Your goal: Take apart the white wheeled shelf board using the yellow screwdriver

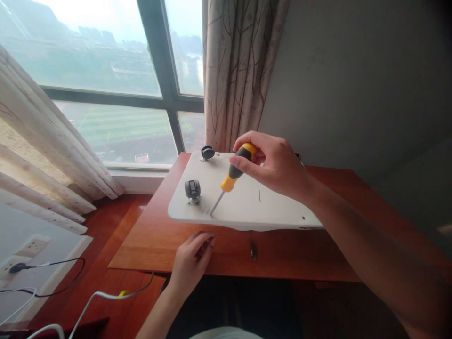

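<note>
My right hand (270,162) grips the yellow and black handle of a screwdriver (237,162). The tool is tilted, and its metal tip meets the white board (243,202) near the front left edge. At the board's left side two casters stand on metal plates, a nearer one (192,189) and a farther one (207,152). In front of the board my left hand (194,256) hovers low over the table edge with fingers curled together; whatever may be between the fingertips is hidden. Small metal pieces, perhaps screws (253,250), lie on the table just right of that hand.
The white board rests on a reddish-brown wooden table (226,261). A window (116,127) and a patterned curtain (240,70) stand behind it. At lower left, a white cable (99,294) and a wall socket (33,245) with a black plug are in view.
</note>
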Demonstrator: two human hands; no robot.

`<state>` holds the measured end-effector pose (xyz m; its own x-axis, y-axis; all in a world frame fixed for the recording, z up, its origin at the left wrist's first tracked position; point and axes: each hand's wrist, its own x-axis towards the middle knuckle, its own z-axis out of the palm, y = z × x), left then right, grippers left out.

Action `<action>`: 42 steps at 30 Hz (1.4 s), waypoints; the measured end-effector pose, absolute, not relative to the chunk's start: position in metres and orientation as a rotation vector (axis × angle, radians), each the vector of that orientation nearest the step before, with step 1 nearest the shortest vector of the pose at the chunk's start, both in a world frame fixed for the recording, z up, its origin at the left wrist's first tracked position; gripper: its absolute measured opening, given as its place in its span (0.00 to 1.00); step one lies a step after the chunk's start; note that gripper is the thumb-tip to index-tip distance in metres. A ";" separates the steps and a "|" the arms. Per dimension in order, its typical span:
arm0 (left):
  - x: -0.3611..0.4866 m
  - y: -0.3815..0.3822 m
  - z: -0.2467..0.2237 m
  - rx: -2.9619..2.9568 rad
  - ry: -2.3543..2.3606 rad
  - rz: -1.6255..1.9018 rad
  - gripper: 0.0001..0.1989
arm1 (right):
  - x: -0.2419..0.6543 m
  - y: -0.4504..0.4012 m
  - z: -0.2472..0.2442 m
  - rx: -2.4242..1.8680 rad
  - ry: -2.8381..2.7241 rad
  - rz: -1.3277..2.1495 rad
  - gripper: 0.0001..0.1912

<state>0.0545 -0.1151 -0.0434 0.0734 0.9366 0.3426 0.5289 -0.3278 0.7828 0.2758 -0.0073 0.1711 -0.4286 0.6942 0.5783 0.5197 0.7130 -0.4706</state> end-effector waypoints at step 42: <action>0.046 -0.099 0.021 1.675 1.242 1.724 0.12 | 0.245 -0.008 0.191 -0.559 -2.459 0.119 0.19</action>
<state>0.0458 -0.0990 0.0213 -0.1754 0.8111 0.5580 0.2723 -0.5047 0.8192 0.2454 -0.0079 0.1910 -0.7266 0.4189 0.5446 0.3644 0.9069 -0.2114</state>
